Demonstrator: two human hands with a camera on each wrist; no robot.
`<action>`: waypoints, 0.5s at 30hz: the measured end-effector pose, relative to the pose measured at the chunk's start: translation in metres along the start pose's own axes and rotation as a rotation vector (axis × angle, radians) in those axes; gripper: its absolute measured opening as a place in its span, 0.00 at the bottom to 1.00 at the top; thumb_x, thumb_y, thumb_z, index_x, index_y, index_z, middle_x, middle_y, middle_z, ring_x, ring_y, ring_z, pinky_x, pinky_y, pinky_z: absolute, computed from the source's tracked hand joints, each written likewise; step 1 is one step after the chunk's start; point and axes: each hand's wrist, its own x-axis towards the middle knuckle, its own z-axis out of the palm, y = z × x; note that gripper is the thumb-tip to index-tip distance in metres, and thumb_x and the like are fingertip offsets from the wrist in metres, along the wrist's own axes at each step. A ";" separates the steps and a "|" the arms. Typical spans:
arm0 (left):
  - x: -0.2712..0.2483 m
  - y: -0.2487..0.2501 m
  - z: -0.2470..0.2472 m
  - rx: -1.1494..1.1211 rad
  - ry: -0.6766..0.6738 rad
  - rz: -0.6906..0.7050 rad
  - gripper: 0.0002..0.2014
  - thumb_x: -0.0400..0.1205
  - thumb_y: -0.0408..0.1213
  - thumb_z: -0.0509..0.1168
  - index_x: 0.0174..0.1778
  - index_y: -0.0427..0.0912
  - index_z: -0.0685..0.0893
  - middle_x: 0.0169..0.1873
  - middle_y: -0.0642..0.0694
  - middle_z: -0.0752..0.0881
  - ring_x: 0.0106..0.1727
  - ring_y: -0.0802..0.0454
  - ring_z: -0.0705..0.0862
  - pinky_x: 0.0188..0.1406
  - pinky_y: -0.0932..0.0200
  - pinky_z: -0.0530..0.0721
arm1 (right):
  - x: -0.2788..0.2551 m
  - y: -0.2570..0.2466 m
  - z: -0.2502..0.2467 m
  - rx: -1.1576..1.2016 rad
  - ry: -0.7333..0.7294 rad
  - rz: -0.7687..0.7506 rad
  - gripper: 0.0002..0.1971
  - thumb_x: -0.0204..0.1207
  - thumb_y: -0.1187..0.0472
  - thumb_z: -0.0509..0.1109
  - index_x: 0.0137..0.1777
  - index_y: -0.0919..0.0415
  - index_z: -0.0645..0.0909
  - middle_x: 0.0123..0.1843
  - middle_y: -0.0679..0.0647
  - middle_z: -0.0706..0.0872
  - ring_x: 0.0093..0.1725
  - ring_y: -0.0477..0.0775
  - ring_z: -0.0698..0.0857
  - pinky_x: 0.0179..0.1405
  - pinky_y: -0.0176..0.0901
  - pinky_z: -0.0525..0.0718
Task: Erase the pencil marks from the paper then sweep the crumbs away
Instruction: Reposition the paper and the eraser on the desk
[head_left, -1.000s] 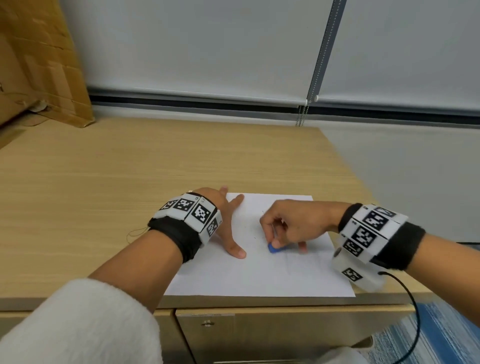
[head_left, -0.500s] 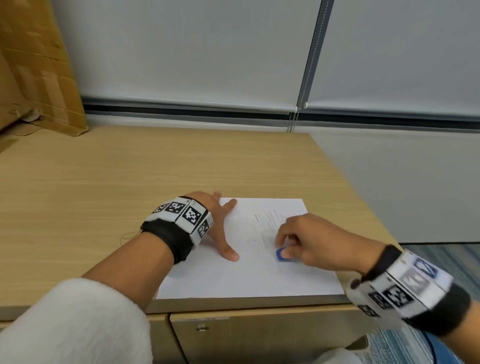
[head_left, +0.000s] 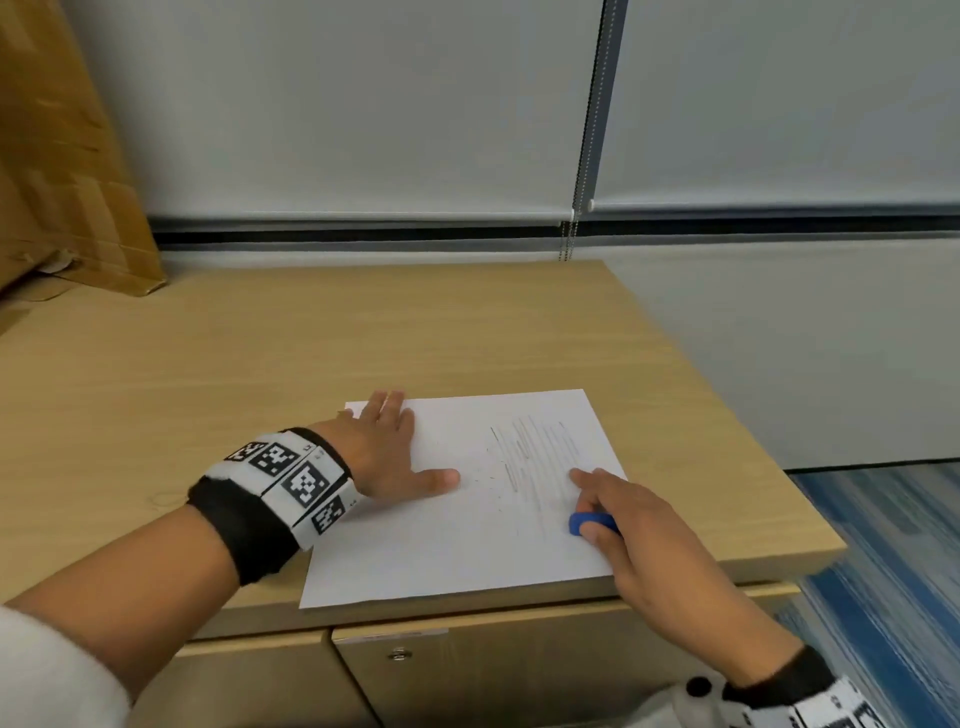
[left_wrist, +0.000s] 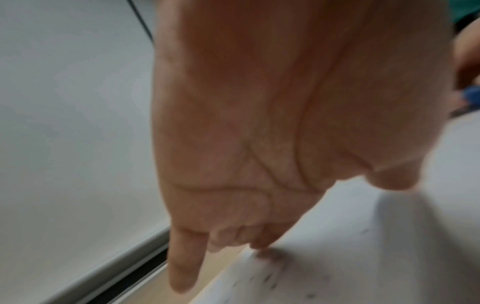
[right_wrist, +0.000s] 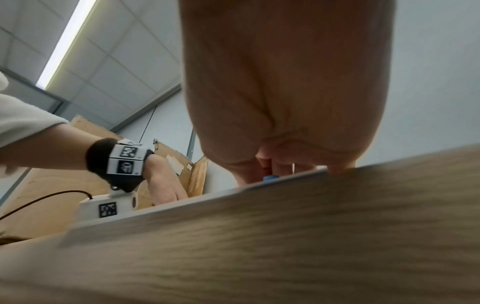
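Note:
A white sheet of paper (head_left: 447, 540) lies near the front edge of the wooden desk (head_left: 260, 364). Grey pencil marks (head_left: 535, 452) streak its right half, and small dark crumbs (head_left: 488, 480) are scattered beside them. My left hand (head_left: 387, 449) lies flat on the paper's left part, fingers straight, pressing it down. My right hand (head_left: 618, 514) pinches a blue eraser (head_left: 584, 521) against the paper at its right side, below the marks. In the right wrist view only a sliver of the eraser (right_wrist: 270, 178) shows under the fingers.
Folded cardboard (head_left: 62, 171) leans against the wall at the back left. The desk's right edge (head_left: 727, 436) drops to a blue carpet (head_left: 893, 571) close to my right hand. A cabinet front (head_left: 467, 670) sits below the desk's near edge.
My right hand has pulled the eraser right and toward me across the paper, uncovering the pencil marks. My left hand stays flat on the sheet. The head view has shifted.

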 end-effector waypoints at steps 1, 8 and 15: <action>-0.007 0.008 0.003 -0.003 0.034 0.065 0.51 0.77 0.74 0.42 0.84 0.40 0.33 0.82 0.42 0.27 0.83 0.46 0.31 0.84 0.43 0.43 | -0.001 0.000 0.002 0.007 0.008 0.003 0.08 0.83 0.58 0.62 0.57 0.43 0.71 0.54 0.38 0.79 0.61 0.39 0.77 0.72 0.45 0.73; -0.043 0.075 0.041 0.112 0.040 0.616 0.43 0.81 0.70 0.40 0.81 0.51 0.24 0.79 0.53 0.22 0.79 0.56 0.21 0.80 0.50 0.28 | -0.005 -0.006 0.005 0.002 0.042 0.055 0.14 0.83 0.55 0.61 0.67 0.45 0.71 0.60 0.36 0.77 0.61 0.30 0.67 0.76 0.50 0.69; -0.021 0.031 0.022 0.005 -0.038 0.083 0.46 0.78 0.71 0.32 0.80 0.41 0.25 0.79 0.45 0.23 0.82 0.49 0.28 0.84 0.44 0.39 | -0.006 -0.009 0.003 -0.027 0.018 0.093 0.06 0.85 0.56 0.59 0.58 0.44 0.71 0.68 0.36 0.75 0.75 0.40 0.67 0.81 0.48 0.63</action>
